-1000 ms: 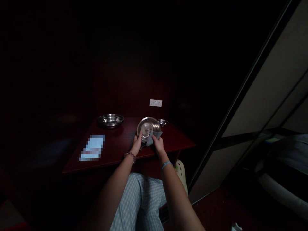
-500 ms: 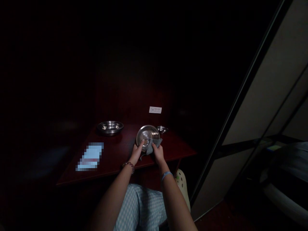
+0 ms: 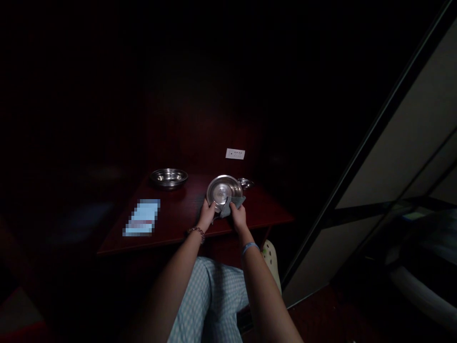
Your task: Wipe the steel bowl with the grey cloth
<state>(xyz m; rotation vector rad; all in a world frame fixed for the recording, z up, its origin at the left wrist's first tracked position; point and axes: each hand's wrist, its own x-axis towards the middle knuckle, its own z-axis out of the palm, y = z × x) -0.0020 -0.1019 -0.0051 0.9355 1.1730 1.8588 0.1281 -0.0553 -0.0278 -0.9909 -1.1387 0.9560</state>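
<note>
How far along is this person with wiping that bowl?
Done: unclear, though the steel bowl looks shiny inside. In hand: the left hand grips its rim, the right hand presses a grey cloth to it. Left: perhaps a second steel bowl and a small steel dish, both on the table, untouched by either hand.

Grey cloth (image 3: 231, 206) slid right along steel bowl (image 3: 221, 190) rim, more bowl interior showing
</note>
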